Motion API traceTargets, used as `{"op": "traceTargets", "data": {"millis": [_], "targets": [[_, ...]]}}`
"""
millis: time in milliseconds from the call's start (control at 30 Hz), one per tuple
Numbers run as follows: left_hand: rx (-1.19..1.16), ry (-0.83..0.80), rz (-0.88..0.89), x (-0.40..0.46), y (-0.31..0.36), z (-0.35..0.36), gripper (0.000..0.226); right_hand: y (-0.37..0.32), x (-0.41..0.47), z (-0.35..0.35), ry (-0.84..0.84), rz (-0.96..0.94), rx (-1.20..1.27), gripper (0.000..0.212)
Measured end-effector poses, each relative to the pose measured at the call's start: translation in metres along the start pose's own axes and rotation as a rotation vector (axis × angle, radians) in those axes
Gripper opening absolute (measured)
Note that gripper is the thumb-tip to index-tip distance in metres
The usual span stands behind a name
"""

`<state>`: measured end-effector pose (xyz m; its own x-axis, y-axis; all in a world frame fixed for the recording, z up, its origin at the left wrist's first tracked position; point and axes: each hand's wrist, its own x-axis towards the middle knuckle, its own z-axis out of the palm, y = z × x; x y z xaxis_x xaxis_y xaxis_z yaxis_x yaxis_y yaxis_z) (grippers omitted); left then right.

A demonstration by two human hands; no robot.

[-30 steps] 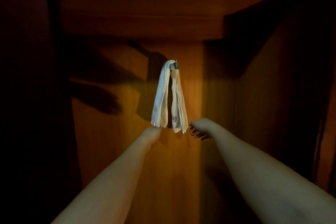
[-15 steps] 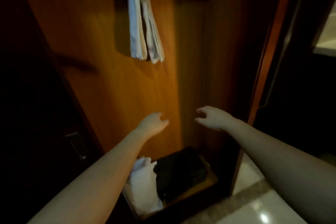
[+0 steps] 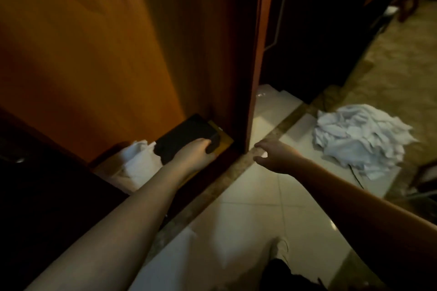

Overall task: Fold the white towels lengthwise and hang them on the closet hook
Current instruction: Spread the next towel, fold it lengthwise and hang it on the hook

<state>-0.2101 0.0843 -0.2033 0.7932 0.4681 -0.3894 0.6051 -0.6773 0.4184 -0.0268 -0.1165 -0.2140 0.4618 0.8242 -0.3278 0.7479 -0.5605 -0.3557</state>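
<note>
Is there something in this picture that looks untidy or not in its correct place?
Yes. A crumpled heap of white cloth lies loose on the tiled floor to the right of the closet, not folded or hung. Another white towel sits bunched on the closet's bottom shelf beside a black box. Neither hand holds anything.

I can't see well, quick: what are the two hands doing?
Left hand: lowered over the black object; grip cannot be told.
Right hand: open, holding nothing.
</note>
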Motion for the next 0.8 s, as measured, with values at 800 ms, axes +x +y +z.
{"op": "traceTargets", "data": {"millis": [800], "targets": [[0.080, -0.335, 0.082, 0.326, 0.337, 0.154, 0.052, 0.450, 0.003, -0.024, -0.138, 0.604, 0.311, 0.047]]}}
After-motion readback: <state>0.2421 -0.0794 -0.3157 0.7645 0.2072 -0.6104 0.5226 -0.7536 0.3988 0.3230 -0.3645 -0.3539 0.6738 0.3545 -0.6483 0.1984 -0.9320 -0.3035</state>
